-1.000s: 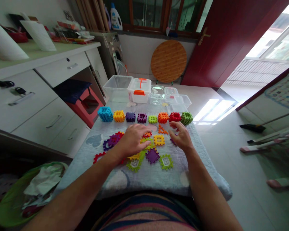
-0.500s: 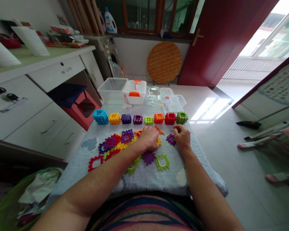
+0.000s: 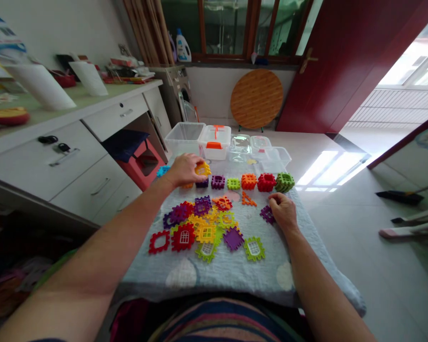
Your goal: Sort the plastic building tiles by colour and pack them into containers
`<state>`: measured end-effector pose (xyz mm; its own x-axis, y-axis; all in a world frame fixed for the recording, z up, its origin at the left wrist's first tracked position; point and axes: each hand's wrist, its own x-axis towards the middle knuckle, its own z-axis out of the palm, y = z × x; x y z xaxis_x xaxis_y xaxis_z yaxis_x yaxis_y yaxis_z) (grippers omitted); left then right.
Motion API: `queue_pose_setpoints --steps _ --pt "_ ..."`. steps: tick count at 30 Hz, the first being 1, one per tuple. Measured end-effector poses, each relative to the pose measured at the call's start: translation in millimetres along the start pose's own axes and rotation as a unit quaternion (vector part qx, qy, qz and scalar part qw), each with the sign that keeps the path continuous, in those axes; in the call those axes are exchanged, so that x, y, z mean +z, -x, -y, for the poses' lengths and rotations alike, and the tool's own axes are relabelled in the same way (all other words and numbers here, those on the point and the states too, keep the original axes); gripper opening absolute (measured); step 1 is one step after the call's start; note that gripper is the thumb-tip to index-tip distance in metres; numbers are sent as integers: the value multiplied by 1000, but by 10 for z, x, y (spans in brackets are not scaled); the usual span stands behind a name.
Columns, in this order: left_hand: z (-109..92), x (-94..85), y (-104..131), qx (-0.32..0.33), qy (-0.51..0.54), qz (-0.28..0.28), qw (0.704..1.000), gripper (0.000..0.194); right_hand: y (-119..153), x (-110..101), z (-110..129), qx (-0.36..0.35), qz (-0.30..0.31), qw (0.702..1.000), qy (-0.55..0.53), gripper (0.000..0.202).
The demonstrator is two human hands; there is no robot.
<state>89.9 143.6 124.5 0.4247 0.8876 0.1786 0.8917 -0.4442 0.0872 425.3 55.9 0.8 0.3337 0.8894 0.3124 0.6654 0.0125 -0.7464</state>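
My left hand (image 3: 186, 170) pinches a yellow interlocking plastic tile (image 3: 202, 169) and holds it over the row of stacks, above the dark blue stack (image 3: 201, 183). Behind its fingers, the yellow stack (image 3: 187, 185) is mostly hidden. My right hand (image 3: 284, 212) rests on the cloth with fingers curled closed; whether anything is inside cannot be seen. Just left of it lies a loose purple tile (image 3: 267, 214). A mixed pile of tiles spreads across the middle, among them a red window tile (image 3: 183, 237), a yellow tile (image 3: 205, 232) and a plain purple tile (image 3: 233, 238).
More stacks stand in the row: light blue (image 3: 163, 171), purple (image 3: 218, 182), orange (image 3: 248, 181), red (image 3: 266, 182) and green (image 3: 284, 182). Clear plastic boxes (image 3: 184, 137) line the table's far edge. A red stool (image 3: 142, 159) is at the left.
My left hand has moved from the pile, up and left to the row, carrying a yellow tile. My right hand stays beside the purple tile. The view has shifted slightly.
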Motion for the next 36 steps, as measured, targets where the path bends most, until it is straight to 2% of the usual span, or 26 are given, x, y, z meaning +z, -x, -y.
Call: queue_pose_setpoints --steps 3,6,10,22,25,28,30,32,36 --pt "414 -57 -118 -2 -55 46 997 51 -7 8 -33 3 5 1000 -4 26" --pt "610 -65 -178 18 -92 112 989 51 -12 14 -65 2 12 1000 -5 27" --pt "655 -33 -175 16 -125 182 975 47 -14 19 -75 1 21 1000 1 27" --pt "639 176 -219 -35 -138 210 967 45 -8 -5 -34 -5 24 1000 6 26" --pt "612 157 -202 -45 -132 202 969 57 -11 0 -52 -3 22 1000 2 26" --pt "493 62 -101 -26 -130 152 979 66 -16 3 -75 8 20 1000 -11 26" --pt "362 1 21 9 -111 100 989 62 -22 0 -92 17 14 1000 -22 27" --pt "209 -7 181 54 -61 71 994 52 -30 -3 -104 23 7 999 -29 27" --pt "-64 196 533 108 58 129 984 32 -35 -9 -100 19 -1 999 -29 26"
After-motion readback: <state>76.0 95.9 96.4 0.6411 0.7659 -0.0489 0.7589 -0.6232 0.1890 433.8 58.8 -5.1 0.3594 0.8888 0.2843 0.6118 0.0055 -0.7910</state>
